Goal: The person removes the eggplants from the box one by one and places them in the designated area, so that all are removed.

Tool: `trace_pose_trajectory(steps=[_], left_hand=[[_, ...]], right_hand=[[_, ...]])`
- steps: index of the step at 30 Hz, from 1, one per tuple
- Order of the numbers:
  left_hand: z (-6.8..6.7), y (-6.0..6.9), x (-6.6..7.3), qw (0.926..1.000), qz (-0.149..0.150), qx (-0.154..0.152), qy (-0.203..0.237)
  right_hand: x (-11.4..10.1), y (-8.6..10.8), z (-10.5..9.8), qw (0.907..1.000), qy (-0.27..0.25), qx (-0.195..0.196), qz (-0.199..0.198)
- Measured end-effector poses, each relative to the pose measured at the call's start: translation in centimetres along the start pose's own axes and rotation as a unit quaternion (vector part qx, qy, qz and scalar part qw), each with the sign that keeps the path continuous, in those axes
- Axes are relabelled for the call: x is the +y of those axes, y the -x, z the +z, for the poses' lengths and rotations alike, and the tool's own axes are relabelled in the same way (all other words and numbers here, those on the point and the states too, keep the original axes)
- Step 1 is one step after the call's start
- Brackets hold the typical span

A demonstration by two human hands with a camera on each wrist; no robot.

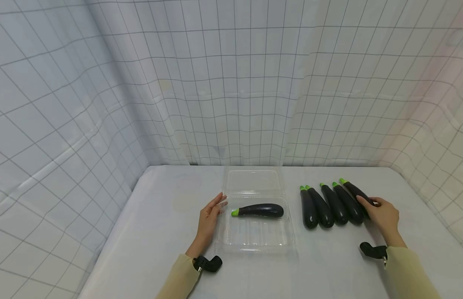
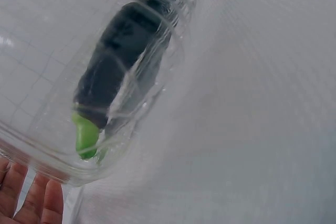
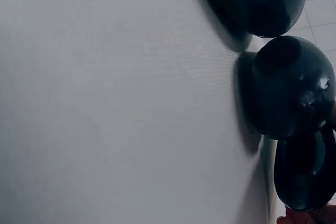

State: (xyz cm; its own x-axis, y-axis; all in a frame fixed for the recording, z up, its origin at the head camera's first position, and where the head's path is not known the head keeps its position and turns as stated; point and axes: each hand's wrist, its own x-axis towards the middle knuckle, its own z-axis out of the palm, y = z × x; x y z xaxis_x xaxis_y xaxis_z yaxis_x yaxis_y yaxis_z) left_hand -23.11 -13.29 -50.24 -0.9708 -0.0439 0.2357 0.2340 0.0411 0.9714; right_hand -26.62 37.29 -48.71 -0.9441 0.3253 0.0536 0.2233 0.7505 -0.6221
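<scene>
An open clear plastic clamshell container (image 1: 253,241) lies on the table with one dark eggplant (image 1: 263,210) set crosswise inside, its green stem to the left. My left hand (image 1: 209,218) is at the container's left side, fingers fairly straight and at its edge. In the left wrist view the eggplant (image 2: 118,61) shows through the clear wall, and fingers (image 2: 34,198) appear at the lower left. To the right, my right hand (image 1: 382,215) grips the blunt end of the rightmost eggplant (image 1: 353,191). In the right wrist view that eggplant (image 3: 304,171) is between thumb and fingers, partly cut off.
Several more eggplants (image 1: 334,204) lie side by side left of my right hand, green stems toward the back. The container's lid (image 1: 253,180) is folded back behind its base. White gridded curtains (image 1: 253,104) enclose the white table (image 1: 171,216) at the back and sides.
</scene>
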Motion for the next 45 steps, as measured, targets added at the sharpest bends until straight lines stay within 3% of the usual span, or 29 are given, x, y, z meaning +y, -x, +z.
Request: trace_pose_trajectory(steps=[6, 22, 39, 45], left_hand=[[0.2, 0.6, 2.4, 0.9999, -0.002, -0.012, 0.006], [0.2, 0.6, 2.3, 0.9999, -0.003, -0.014, 0.0], [0.1, 0.6, 2.3, 0.9998, -0.001, -0.017, 0.0], [0.1, 0.6, 2.3, 0.9999, 0.0, -0.016, -0.002]], right_hand=[[0.2, 0.1, 0.2, 1.0, 0.009, -0.002, 0.001], [0.2, 0.7, 0.4, 1.0, 0.009, 0.001, -0.002], [0.2, 0.4, 0.2, 0.9992, 0.023, -0.032, 0.005], [-0.1, 0.5, 0.3, 0.9998, 0.015, -0.011, -0.006]])
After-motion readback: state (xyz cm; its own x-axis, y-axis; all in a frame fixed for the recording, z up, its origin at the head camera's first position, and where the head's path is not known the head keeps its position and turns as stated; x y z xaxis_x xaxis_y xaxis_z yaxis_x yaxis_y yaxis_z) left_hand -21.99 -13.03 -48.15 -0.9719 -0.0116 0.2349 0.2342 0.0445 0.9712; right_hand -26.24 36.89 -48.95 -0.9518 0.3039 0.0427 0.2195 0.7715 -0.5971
